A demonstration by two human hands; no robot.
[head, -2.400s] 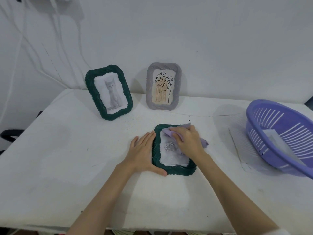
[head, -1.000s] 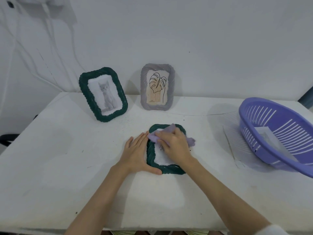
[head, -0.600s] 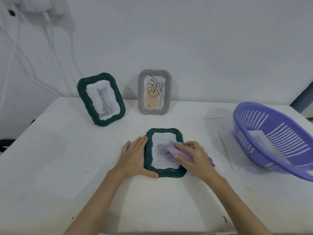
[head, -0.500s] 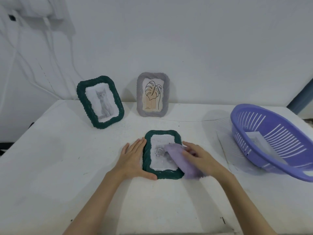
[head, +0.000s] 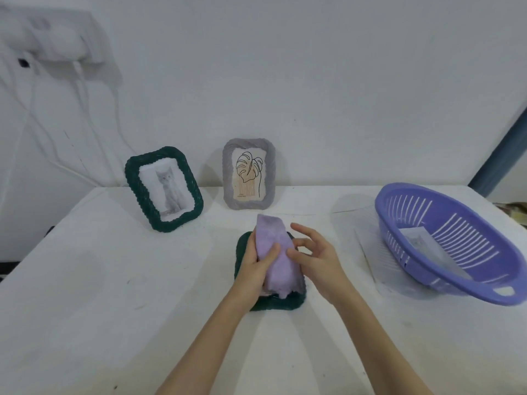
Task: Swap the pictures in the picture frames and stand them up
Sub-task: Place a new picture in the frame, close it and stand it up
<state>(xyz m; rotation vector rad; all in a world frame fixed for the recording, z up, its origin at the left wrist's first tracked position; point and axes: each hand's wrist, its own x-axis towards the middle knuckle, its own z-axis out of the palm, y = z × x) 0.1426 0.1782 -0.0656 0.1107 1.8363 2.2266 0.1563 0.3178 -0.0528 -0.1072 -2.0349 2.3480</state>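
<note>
White wall rises behind a white tabletop [head: 114, 309], with cables hanging down it at the far left. Toward the right edge sits a purple slotted basket [head: 445, 246], tilted, with a sheet of paper [head: 419, 240] inside. Against the wall near the far edge stand two frames: a dark green frame with a cat picture [head: 164, 189], leaning back, and to its right a grey frame with a leaf drawing [head: 249, 174], upright. Near the middle a second green frame [head: 273, 302] lies flat, mostly covered by the hands. Above it the left hand [head: 253, 269] grasps a lilac cloth [head: 278, 260], thumb pressed on its front. The right hand [head: 313, 258] is released, fingers loosely spread, fingertips touching the cloth's right side.
</note>
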